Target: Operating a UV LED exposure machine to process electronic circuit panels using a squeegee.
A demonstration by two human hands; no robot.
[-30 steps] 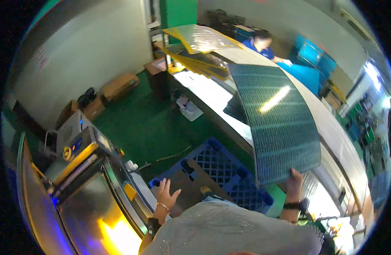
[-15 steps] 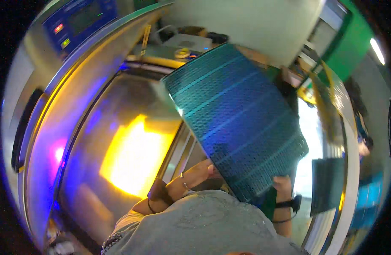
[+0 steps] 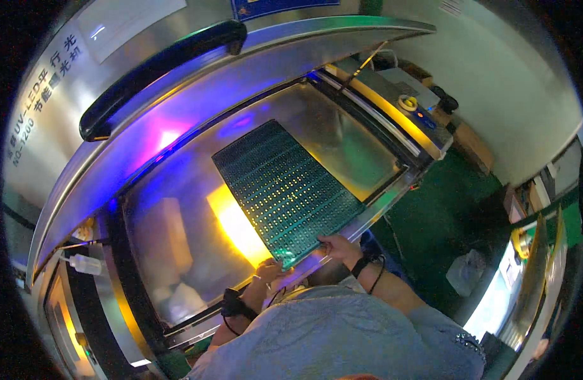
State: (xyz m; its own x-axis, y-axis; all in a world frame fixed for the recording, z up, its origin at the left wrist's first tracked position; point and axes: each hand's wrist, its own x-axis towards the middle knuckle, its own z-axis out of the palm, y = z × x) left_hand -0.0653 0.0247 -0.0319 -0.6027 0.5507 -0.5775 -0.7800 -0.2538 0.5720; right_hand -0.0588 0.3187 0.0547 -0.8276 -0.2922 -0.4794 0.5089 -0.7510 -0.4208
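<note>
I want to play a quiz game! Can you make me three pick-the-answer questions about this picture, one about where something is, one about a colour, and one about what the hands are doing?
1. Where does the green panel lie?
A on the machine's glass bed
B on the floor
C on a shelf

2. What colour is the handle on the raised lid?
A red
B black
C white

3. What do the hands do?
A hang free
B press buttons
C hold the panel's near edge

Answers: 1 A, glass shows all around it. 2 B, a dark bar. 3 C, the left hand and right hand grip that edge.
</note>
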